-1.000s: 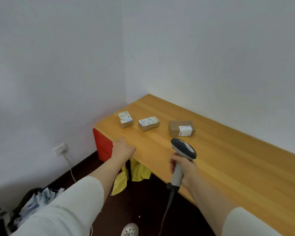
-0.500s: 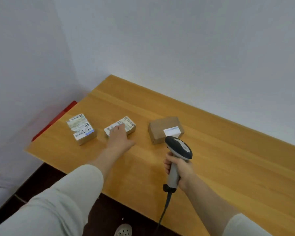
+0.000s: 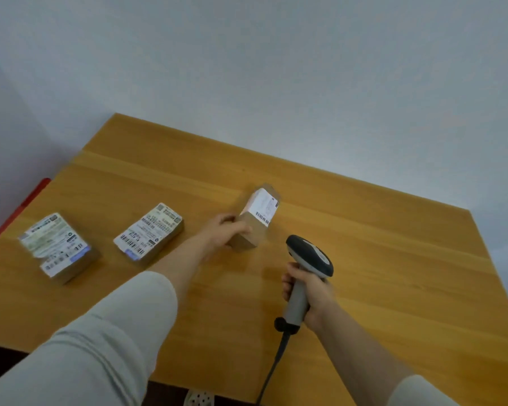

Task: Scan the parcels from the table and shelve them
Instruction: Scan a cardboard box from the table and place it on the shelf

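My left hand (image 3: pixel 222 234) grips a small brown parcel (image 3: pixel 258 218) by its near end and tilts it up off the wooden table (image 3: pixel 393 259); its white barcode label faces up and right. My right hand (image 3: pixel 308 294) holds a grey and black barcode scanner (image 3: pixel 310 256) by the handle, its head just right of and below the parcel, its cable hanging over the table's near edge. Two more labelled parcels lie flat on the table: one in the middle left (image 3: pixel 148 232), one at the far left (image 3: pixel 57 247).
White walls close the table in at the back and the left. A red edge (image 3: pixel 15 213) shows beside the table's left side. Dark floor and a perforated white object (image 3: pixel 200 399) lie below the near edge.
My left hand moved right from the middle parcel to the brown parcel, took hold of it and tipped it up. The view came closer to the table. The scanner hand stayed about where it was.
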### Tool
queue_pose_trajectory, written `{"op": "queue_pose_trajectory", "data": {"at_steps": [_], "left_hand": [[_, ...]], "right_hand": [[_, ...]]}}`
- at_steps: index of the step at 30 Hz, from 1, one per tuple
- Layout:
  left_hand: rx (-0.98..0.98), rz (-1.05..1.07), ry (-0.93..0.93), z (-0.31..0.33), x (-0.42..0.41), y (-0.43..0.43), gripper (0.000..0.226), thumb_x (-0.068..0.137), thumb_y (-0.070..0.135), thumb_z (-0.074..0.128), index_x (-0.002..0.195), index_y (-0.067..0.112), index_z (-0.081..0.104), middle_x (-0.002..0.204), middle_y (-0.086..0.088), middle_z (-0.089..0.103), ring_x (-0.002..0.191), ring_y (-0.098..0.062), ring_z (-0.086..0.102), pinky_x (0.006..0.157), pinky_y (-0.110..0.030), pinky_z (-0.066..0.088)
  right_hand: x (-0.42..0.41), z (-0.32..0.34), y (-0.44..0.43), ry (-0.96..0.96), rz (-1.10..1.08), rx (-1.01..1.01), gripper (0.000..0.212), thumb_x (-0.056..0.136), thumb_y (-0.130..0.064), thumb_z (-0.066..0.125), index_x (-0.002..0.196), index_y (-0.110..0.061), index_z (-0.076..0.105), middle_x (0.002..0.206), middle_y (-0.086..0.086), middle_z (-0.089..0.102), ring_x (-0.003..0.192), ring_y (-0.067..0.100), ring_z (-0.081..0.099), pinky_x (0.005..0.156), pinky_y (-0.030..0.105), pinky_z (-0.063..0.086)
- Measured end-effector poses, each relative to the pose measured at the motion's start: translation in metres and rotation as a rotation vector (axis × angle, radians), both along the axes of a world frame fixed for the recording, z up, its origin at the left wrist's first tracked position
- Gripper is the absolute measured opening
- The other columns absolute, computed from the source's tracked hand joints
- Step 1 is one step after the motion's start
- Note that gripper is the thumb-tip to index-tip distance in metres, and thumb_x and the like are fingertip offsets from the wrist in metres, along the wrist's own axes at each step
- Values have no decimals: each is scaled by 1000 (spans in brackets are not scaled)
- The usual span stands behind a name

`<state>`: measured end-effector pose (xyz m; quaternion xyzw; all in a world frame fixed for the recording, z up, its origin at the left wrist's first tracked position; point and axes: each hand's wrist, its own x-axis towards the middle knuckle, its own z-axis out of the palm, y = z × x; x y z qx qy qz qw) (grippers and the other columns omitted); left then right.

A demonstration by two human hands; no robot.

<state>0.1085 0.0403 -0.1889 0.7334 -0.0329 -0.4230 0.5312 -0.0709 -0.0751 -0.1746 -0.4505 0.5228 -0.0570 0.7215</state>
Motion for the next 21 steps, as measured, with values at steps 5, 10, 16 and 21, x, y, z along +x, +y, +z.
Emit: {"op": "queue_pose_trajectory", "data": {"at_steps": [5, 10, 16, 21], "left_hand": [[-388, 144, 457, 22, -50, 39, 70, 62, 27, 79, 126, 13, 54, 123, -18, 55, 106, -29, 60, 90, -40, 55], [-490, 173, 435, 44, -120, 70, 76, 54, 24, 77, 125, 8, 56, 110, -19, 63, 96, -32, 65, 92, -47, 52], [-326, 261, 161, 81, -206, 105, 66, 71, -13, 59, 128, 22, 57, 123, -11, 64, 105, -23, 59, 78, -29, 52], [-184, 405, 71, 122, -276, 155, 61, 68, 12, 65, 127, 22, 53, 107, -7, 69, 93, -23, 65, 88, -40, 52]], "right_hand": [[-11, 10, -4, -78, -12, 25, 17, 86, -9, 70, 100, 0, 66, 93, 19, 71, 73, 25, 67, 62, 36, 50], [-29, 35, 14, -193, 120, 66, 18, 80, -9, 76, 94, -4, 68, 94, 15, 71, 81, 29, 66, 67, 38, 54], [-69, 58, 36, -274, 324, -84, 35, 68, 6, 80, 98, -6, 66, 104, 11, 68, 98, 28, 62, 85, 44, 53], [-105, 75, 74, -345, 587, -135, 45, 68, 7, 81, 110, 1, 68, 109, 10, 69, 93, 23, 64, 77, 37, 54]]}}
